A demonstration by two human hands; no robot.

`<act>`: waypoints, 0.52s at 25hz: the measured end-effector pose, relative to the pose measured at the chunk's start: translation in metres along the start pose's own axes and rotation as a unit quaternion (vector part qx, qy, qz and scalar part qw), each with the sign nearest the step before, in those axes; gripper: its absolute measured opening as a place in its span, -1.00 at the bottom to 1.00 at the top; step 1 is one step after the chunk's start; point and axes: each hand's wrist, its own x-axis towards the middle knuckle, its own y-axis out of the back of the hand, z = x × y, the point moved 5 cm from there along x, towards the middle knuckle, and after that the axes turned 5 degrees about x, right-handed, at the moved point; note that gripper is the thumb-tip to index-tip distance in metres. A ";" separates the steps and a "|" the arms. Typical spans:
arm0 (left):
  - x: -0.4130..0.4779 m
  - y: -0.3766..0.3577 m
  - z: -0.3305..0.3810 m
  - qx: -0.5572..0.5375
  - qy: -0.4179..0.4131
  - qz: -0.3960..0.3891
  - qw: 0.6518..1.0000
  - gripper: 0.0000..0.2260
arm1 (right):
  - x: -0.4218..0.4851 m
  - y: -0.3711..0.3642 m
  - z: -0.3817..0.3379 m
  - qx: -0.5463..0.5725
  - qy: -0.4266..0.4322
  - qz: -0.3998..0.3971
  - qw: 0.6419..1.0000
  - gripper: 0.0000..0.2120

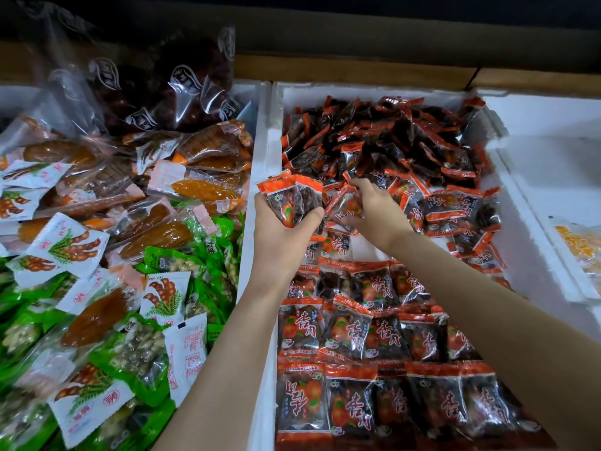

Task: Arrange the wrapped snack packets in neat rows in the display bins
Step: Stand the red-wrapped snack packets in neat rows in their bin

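A white foam bin (265,164) holds many red-and-black snack packets. Its near half shows packets laid flat in neat rows (387,340); its far half is a loose heap (400,138). My left hand (283,236) is raised over the bin's left wall and grips a small stack of these packets (289,200) upright. My right hand (370,213) reaches into the middle of the bin, its fingers closed on one packet (346,206) at the edge of the heap. A bare patch of bin floor (364,250) shows just under that wrist.
The bin on the left is piled with mixed packets: white tamarind ones (65,245), green ones (201,255), orange dried-fruit ones (201,190) and dark clear bags (162,89). A white foam bin (549,177) stands on the right with yellow packets (579,245).
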 end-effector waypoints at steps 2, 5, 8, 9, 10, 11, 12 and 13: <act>0.000 -0.001 -0.001 0.005 -0.004 -0.003 1.000 -0.56 | 0.004 0.004 0.000 -0.005 0.005 0.012 1.000 -0.48; -0.002 -0.003 -0.001 0.005 -0.003 -0.011 1.000 -0.54 | 0.003 0.027 -0.004 0.034 0.008 0.082 0.996 -0.71; -0.003 -0.005 0.000 0.012 -0.007 -0.017 1.000 -0.63 | -0.003 0.037 0.008 0.146 -0.067 0.022 0.987 -0.81; -0.004 -0.005 0.001 0.016 -0.010 -0.019 1.000 -0.65 | -0.008 0.033 0.013 0.148 -0.097 -0.034 0.984 -0.81; -0.005 -0.006 0.001 0.019 -0.012 -0.020 1.000 -0.66 | -0.013 0.026 0.019 0.120 -0.115 -0.087 0.982 -0.78; -0.006 -0.007 0.001 0.022 -0.014 -0.022 0.999 -0.66 | -0.018 0.021 0.025 0.082 -0.120 -0.121 0.982 -0.74; -0.006 -0.007 0.001 0.024 -0.014 -0.023 0.999 -0.67 | -0.021 0.018 0.029 0.049 -0.115 -0.133 0.983 -0.69; -0.007 -0.008 0.001 0.026 -0.013 -0.024 0.999 -0.67 | -0.022 0.017 0.032 0.024 -0.102 -0.133 0.986 -0.65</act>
